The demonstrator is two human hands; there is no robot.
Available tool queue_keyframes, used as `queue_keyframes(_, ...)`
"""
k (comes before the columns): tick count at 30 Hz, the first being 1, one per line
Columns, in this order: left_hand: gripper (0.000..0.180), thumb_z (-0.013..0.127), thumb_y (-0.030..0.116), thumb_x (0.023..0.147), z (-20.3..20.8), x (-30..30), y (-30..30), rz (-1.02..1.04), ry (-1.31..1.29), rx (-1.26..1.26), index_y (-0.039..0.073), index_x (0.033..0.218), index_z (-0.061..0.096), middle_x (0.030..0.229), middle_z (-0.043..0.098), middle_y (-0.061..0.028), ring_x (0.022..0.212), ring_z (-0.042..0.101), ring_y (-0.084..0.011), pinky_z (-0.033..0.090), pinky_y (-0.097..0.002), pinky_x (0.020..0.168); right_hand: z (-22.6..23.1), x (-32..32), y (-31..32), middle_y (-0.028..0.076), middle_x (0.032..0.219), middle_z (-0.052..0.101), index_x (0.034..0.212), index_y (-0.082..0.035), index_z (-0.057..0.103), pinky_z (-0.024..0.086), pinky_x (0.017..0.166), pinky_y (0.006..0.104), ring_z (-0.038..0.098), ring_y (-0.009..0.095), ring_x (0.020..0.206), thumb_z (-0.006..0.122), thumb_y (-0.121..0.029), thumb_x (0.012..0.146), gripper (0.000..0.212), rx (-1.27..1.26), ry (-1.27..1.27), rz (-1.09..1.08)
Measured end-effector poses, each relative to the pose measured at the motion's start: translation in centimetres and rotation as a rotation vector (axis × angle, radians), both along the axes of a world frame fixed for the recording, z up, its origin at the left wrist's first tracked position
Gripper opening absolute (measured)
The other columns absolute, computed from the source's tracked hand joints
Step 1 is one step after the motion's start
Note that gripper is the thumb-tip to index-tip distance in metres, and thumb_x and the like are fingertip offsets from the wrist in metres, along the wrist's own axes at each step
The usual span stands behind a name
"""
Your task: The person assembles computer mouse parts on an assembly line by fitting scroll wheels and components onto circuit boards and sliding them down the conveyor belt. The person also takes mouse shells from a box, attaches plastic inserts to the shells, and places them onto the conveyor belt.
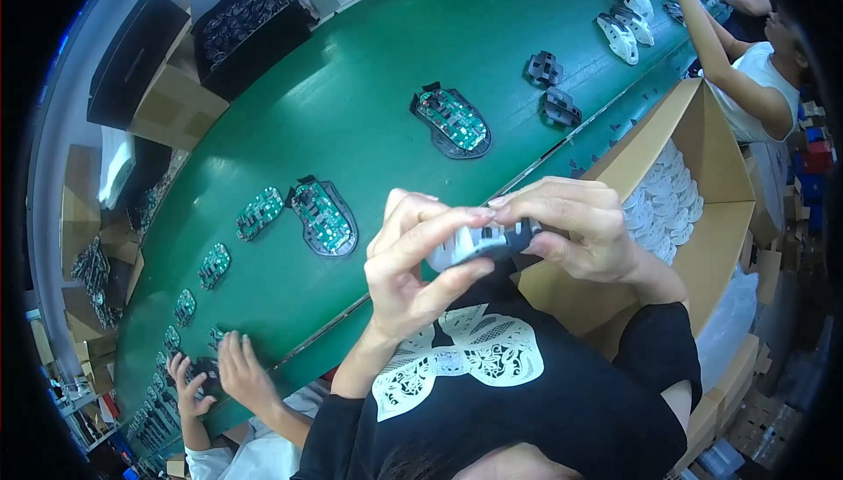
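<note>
Close to my chest I hold a computer mouse shell (479,245), pale grey with a dark part at its right end. The fingers of my left hand (408,260) are closed round its pale end. My right hand (575,232) pinches the dark end between thumb and fingers, and the two hands' fingertips nearly meet on top. What lies beneath the fingers is hidden. On the green belt beyond are a black mouse base with a circuit board (452,122) and, further left, a second base with its board (323,218).
Loose circuit boards (260,214) run in a line down the left of the green belt (369,67). Two black plastic parts (559,108) and several pale shells (618,38) lie farther right. A cardboard box (729,164) holds white pieces by my right arm. Co-workers' hands (241,375) work at lower left.
</note>
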State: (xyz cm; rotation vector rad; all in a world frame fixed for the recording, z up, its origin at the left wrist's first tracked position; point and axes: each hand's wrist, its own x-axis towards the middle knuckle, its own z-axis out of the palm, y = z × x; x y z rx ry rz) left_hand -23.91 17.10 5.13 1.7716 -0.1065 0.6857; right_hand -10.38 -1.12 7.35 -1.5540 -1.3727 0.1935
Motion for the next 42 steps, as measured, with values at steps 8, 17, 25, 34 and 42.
queue_keyframes(8,0.043,0.091,0.008,0.059,1.2,0.1,-0.4,0.089,-0.078,0.233,0.012,0.097,0.071,0.092,0.072,0.0004,0.083,0.063,-0.0204,0.047,-0.0406,0.085,1.6,-1.4,0.0,0.015,0.115,0.069,0.112,-0.002,0.069,0.056,0.080,0.0375,0.069,0.030,0.098,0.083,-0.017,0.075,0.042,-0.007,-0.123,-0.074)
queue_keyframes(17,0.042,0.091,0.005,0.058,0.8,-0.8,-0.2,0.045,-0.068,0.227,0.012,0.094,0.069,0.086,0.070,-0.0017,0.077,0.062,-0.0202,0.043,-0.0351,0.078,1.5,-2.5,0.3,0.014,0.099,0.073,0.098,-0.001,0.070,0.058,0.076,0.0364,0.072,0.030,0.092,0.083,-0.014,0.076,0.029,-0.012,-0.051,-0.102)
queue_keyframes(25,0.042,0.084,0.006,0.077,-1.4,-0.6,0.2,-0.190,0.026,-0.800,0.004,0.109,0.058,0.106,0.064,-0.0078,0.099,0.061,-0.0164,0.047,-0.0337,0.093,1.3,-0.9,0.5,0.009,0.111,0.071,0.122,-0.004,0.066,0.060,0.067,0.0281,0.070,0.017,0.091,0.084,-0.015,0.078,0.048,-0.072,0.248,-0.069)
queue_keyframes(34,0.041,0.060,0.033,0.100,-1.1,0.3,-0.5,-0.403,0.495,-1.414,0.007,0.130,0.051,0.121,0.060,-0.0073,0.110,0.061,-0.0187,0.052,-0.0413,0.094,0.6,-1.3,0.6,0.004,0.085,0.071,0.118,0.004,0.063,0.043,0.047,0.0193,0.062,0.005,0.068,0.079,-0.019,0.087,0.041,-0.216,0.839,-0.122)
queue_keyframes(42,0.040,0.061,0.026,0.099,-0.3,0.1,0.0,-0.459,0.500,-1.430,0.007,0.132,0.049,0.124,0.059,-0.0094,0.116,0.059,-0.0225,0.050,-0.0477,0.099,0.4,-1.0,0.9,0.006,0.094,0.070,0.130,0.003,0.056,0.047,0.052,0.0183,0.063,0.005,0.073,0.069,-0.029,0.095,0.049,-0.219,0.921,-0.134)
